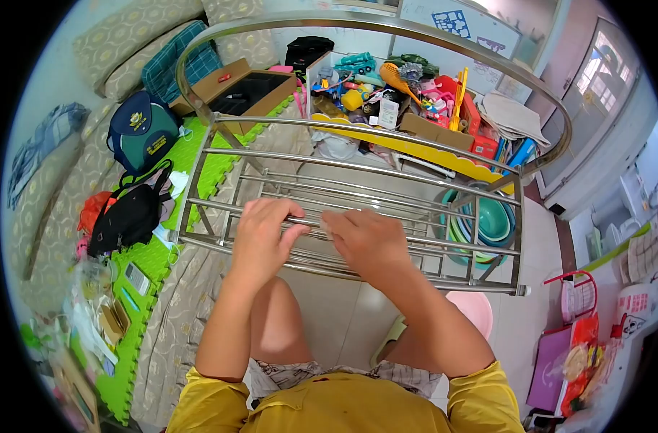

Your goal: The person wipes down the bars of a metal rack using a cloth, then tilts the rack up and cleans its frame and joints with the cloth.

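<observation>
A stainless steel tube rack (423, 177) stands in front of me, with rows of parallel bars and a large curved hoop arching over its far side. My left hand (264, 234) is closed around a near bar left of the middle, its thumb and forefinger pointing inward. Just to its right, my right hand (369, 242) has its fingers curled over the same bar. A small gap separates the two hands. The undersides of my fingers are hidden, and I cannot make out anything small between them.
Behind the rack stands a bin of toys (408, 141) beside an open cardboard box (260, 97). Stacked basins (491, 216) are at the right, and a pink basin (473, 310) is near my leg. Bags (130, 216) lie on the green mat (130, 361) at left.
</observation>
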Tool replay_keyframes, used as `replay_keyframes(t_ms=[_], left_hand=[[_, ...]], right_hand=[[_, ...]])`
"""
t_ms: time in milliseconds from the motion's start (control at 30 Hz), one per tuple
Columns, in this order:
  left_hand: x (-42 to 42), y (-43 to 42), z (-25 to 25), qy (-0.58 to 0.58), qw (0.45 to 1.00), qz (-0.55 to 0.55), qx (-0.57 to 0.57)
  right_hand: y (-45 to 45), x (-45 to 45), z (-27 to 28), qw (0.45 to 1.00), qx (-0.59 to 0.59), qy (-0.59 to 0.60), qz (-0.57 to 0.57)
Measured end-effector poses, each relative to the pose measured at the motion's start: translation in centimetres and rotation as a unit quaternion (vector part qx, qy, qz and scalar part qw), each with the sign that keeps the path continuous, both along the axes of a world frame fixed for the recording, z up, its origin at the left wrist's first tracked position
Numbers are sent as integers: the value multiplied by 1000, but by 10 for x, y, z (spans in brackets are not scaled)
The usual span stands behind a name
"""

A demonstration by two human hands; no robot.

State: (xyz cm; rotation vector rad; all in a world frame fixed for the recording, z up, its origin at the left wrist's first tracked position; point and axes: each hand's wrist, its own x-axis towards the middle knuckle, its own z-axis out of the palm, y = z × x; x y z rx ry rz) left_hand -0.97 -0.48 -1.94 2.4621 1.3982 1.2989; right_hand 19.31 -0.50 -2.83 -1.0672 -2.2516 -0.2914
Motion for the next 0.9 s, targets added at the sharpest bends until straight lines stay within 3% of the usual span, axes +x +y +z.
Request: replay_keyframes(t_ms=[667,900], left_hand=[[4,-5,-3,16,999,44,27],[28,-15,5,-52,999,-11,-2]], right_hand=[[-32,46,22,990,-54,130,-8],[-29,43,18,993,-66,95,-29]])
